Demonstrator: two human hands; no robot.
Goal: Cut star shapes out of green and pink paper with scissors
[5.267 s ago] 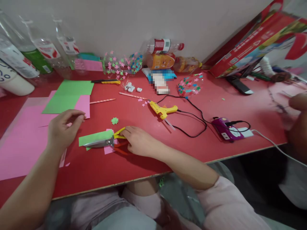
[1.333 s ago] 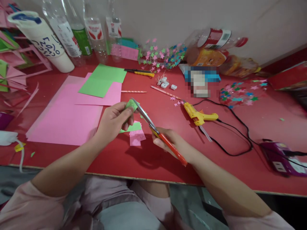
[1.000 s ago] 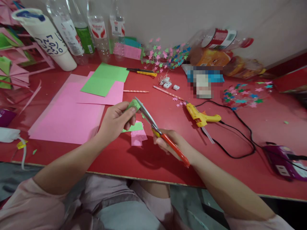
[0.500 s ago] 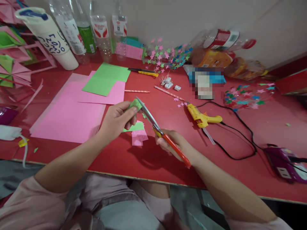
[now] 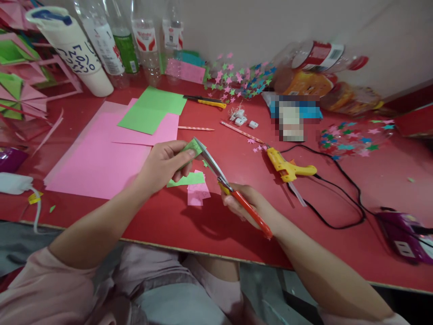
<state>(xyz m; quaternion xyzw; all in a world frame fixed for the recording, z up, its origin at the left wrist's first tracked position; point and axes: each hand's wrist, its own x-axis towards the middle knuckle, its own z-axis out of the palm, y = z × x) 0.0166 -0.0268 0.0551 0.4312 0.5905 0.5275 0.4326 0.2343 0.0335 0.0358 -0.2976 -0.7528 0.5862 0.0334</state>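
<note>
The left arm [image 5: 101, 216] angles inward from the lower left, bent at the elbow, its forearm bare up to a short sleeve. The left hand [image 5: 171, 160] is closed in a pinch, thumb laid forward on top and fingers curled in beneath. The right arm [image 5: 321, 253] slants inward from the lower right, forearm bare as well. The right hand [image 5: 245, 203] is curled in a grip, fingers bent inward. The two hands are near each other but apart, the left one farther forward.
</note>
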